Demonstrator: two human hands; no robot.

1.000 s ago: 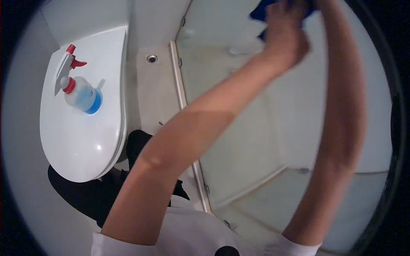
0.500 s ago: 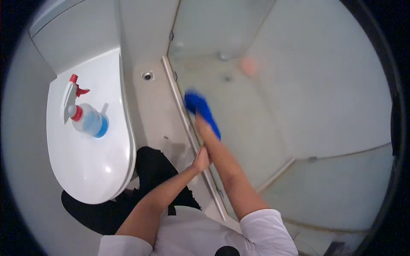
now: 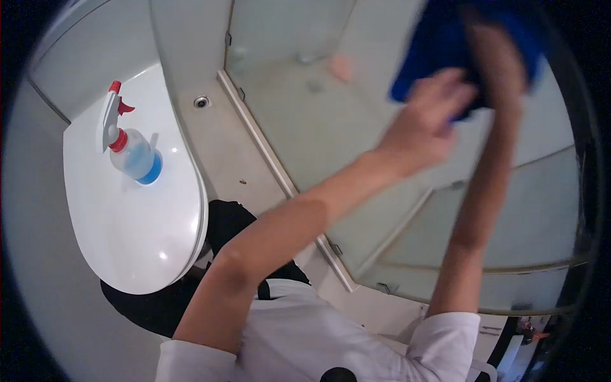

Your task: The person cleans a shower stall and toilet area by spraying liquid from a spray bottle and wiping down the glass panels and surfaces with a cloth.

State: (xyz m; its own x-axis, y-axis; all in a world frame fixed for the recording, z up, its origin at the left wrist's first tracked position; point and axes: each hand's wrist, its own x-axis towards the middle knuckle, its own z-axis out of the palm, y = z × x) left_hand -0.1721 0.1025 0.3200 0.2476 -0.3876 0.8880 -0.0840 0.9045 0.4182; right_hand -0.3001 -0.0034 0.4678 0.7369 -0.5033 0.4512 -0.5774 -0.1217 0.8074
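Note:
A blue cloth (image 3: 433, 57) is spread out at the upper right, in front of the shower glass, and is blurred by motion. My right hand (image 3: 487, 35) is up against the cloth at the top of the view; its fingers are smeared and partly hidden. Beside it, my left hand (image 3: 426, 124) has curled fingers at the cloth's lower edge and appears to grip it. To the far left, a clear spray bottle (image 3: 135, 155) with blue liquid and a red and white trigger head stands on the white toilet lid (image 3: 137, 235).
A frosted glass shower enclosure (image 3: 280, 38) fills the middle and right, with a pale sill (image 3: 261, 137) along the floor. An orange object (image 3: 340, 68) shows blurrily behind the glass. A floor drain (image 3: 201, 102) lies between toilet and shower.
Both hands and the blue cloth have moved up and to the right, from low by the sill. The cloth has spread wider, and my left hand has left my right forearm for the cloth.

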